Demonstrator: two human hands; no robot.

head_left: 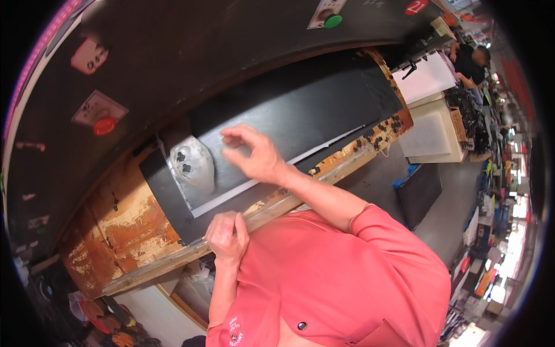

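My right hand (253, 155) hovers over the black sheet on the bench, thumb and bent fingers apart, nothing seen between them. Just left of its fingertips lies a pale, shiny, rounded piece (196, 168) with dark blotches; hand and piece do not touch. My left hand (227, 236) is curled into a fist at the bench's near edge, in front of my shirt. Nothing sticks out of the fist; its inner side is hidden. The black sheet (306, 110) has a white strip (231, 191) along its near side.
A worn wooden rail (156, 265) edges the bench. Beyond the sheet rises a dark machine body with a red button (104, 126) and a green button (333, 21). At right stand a white cabinet (430, 136) and a dark panel (420, 194); another person (471, 63) is farther off.
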